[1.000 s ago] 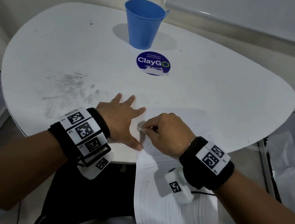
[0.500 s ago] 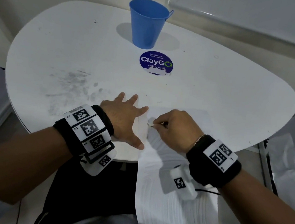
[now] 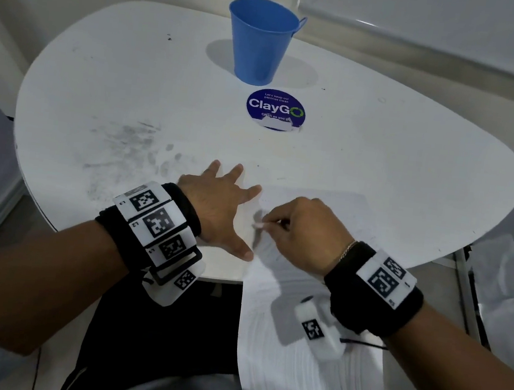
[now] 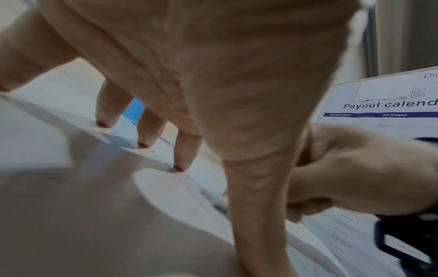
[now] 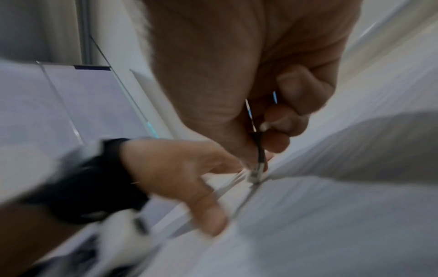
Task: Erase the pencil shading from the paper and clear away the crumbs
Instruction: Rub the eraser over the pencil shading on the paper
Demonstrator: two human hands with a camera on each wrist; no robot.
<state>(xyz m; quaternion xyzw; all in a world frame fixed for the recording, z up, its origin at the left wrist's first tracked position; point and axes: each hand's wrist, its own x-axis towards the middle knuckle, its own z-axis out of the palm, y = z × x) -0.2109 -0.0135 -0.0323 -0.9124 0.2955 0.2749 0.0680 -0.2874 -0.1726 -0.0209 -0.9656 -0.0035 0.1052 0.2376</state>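
A white printed paper [image 3: 308, 377] lies on the table's near part and hangs over its front edge. A grey pencil shading patch [image 3: 258, 215] sits near the sheet's top left corner. My right hand [image 3: 296, 231] pinches a thin dark pencil [image 5: 259, 155] with a metal collar, its eraser end [image 3: 259, 226] down on that patch. My left hand [image 3: 225, 207] lies flat with fingers spread on the table, its thumb and index finger along the paper's left edge. In the left wrist view my left fingertips [image 4: 179, 167] press the surface, and my right hand [image 4: 343, 178] is beside them.
A blue metal bucket [image 3: 260, 41] stands at the back of the white table [image 3: 382, 151], with a round ClayGo sticker [image 3: 275, 110] in front of it. Grey graphite smudges [image 3: 126, 148] mark the table's left side. A clear plastic bag [image 3: 509, 303] lies off the table's right edge.
My right hand has shifted the eraser tip in short strokes over the same shaded spot. The left hand has stayed flat where it was.
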